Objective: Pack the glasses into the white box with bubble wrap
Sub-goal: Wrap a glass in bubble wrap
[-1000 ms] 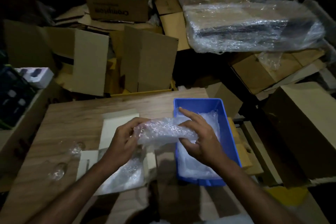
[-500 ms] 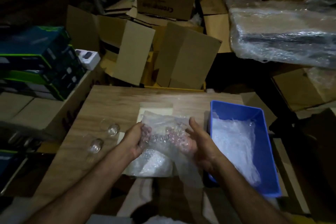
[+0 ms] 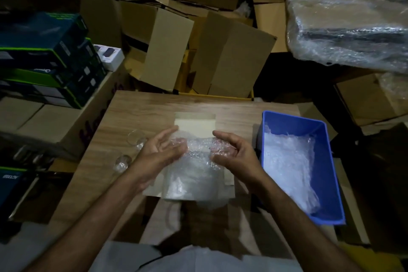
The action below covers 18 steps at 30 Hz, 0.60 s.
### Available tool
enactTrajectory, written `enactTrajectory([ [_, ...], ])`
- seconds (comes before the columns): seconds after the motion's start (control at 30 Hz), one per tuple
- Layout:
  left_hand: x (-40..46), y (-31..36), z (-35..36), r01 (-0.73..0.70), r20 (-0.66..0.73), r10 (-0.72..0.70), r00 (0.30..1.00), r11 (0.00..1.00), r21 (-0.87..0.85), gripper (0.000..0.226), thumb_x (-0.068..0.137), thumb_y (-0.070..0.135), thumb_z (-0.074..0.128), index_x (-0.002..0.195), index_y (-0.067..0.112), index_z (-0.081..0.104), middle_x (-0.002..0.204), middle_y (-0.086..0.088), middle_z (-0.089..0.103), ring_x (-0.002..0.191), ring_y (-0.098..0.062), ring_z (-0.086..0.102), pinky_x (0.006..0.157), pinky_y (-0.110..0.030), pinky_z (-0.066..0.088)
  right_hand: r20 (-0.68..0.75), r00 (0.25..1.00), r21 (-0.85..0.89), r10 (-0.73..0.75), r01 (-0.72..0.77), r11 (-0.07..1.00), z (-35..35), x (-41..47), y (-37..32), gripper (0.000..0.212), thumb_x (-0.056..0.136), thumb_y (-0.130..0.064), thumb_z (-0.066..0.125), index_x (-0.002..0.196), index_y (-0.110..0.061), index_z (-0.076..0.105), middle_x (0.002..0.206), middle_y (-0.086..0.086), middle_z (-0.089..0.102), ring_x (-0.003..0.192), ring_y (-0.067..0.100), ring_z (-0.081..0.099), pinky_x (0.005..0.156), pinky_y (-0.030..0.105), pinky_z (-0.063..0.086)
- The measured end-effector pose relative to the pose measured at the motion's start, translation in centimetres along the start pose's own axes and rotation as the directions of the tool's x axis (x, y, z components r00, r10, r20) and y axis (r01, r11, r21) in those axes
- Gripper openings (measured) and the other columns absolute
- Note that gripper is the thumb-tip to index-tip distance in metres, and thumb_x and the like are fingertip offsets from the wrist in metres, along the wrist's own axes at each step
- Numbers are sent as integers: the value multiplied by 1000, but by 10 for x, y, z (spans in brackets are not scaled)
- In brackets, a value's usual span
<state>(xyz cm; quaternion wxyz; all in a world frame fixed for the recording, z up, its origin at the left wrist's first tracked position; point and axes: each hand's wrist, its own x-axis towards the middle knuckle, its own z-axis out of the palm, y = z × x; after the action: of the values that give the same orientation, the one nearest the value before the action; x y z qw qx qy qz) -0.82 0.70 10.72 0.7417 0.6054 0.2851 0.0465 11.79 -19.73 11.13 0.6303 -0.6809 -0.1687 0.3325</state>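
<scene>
Two glasses [image 3: 134, 139] [image 3: 122, 161], one white box [image 3: 194, 126], one blue bin [image 3: 331, 161].

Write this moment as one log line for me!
step: lining white box | hands: left hand, right hand spreading bubble wrap | glasses: on table, unpacked

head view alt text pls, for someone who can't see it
Two hands, left hand and right hand, spread a sheet of bubble wrap over an open white box on a wooden table. Two glasses sit left; a blue bin of wrap sits right.
</scene>
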Motion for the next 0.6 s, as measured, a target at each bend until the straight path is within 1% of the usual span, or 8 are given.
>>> enactTrajectory([
  [0.1,-7,13,-7,-73,95,47,994,953,295,72,66,4,90,131,25,66,131,3,67,113,-11,69,94,-34,59,66,998,-221,-18,32,975,-3,5,-10,79,70,3,88,140,-17,58,131,1,64,111,17,70,96,40,59],
  [0.17,-6,19,-4,-101,41,94,995,834,542,60,70,12,91,123,28,70,116,8,73,101,-7,71,87,-35,62,89,993,-517,-80,115,848,-1,10,-14,78,69,-11,91,139,-22,59,125,-1,64,108,16,67,93,39,59],
  [0.23,-2,21,-3,-160,51,183,982,655,738,34,81,25,84,113,28,74,108,12,71,96,-5,67,81,-34,61,119,981,-713,-152,191,675,3,12,-18,61,74,-23,88,131,-21,66,110,-1,65,97,13,63,89,35,57],
  [0.3,-2,24,-9,-201,82,232,969,555,807,16,90,37,73,104,29,74,108,11,58,98,-2,56,77,-24,51,156,963,-749,-221,261,609,4,10,-26,29,80,-28,84,107,-18,78,86,-6,64,79,7,59,72,27,51],
  [0.37,0,29,-20,-257,128,257,958,567,783,22,93,46,66,99,27,74,115,9,52,106,-1,51,82,-23,46,193,953,-642,-234,303,704,0,8,-32,12,85,-25,81,83,-14,79,72,-4,65,67,9,59,63,26,46],
  [0.4,0,30,-25,-270,136,248,959,661,700,30,93,52,64,101,25,75,123,10,56,115,-3,53,90,-28,48,211,955,-532,-210,292,795,-2,8,-34,15,88,-23,79,79,-12,77,72,1,68,67,16,63,65,26,48],
  [0.47,-2,31,-27,-211,104,184,977,862,460,41,90,61,63,105,25,76,129,11,66,122,-9,60,99,-38,51,208,971,-292,-120,179,940,-3,9,-34,21,95,-24,71,87,-5,73,88,18,72,82,26,69,76,28,53],
  [0.6,-2,12,-12,-117,74,100,992,953,279,35,88,28,75,119,12,67,111,-2,77,108,-21,72,88,-31,60,38,999,69,28,-30,997,8,18,-22,28,97,-29,67,111,-5,69,101,8,77,96,21,74,80,33,60],
])
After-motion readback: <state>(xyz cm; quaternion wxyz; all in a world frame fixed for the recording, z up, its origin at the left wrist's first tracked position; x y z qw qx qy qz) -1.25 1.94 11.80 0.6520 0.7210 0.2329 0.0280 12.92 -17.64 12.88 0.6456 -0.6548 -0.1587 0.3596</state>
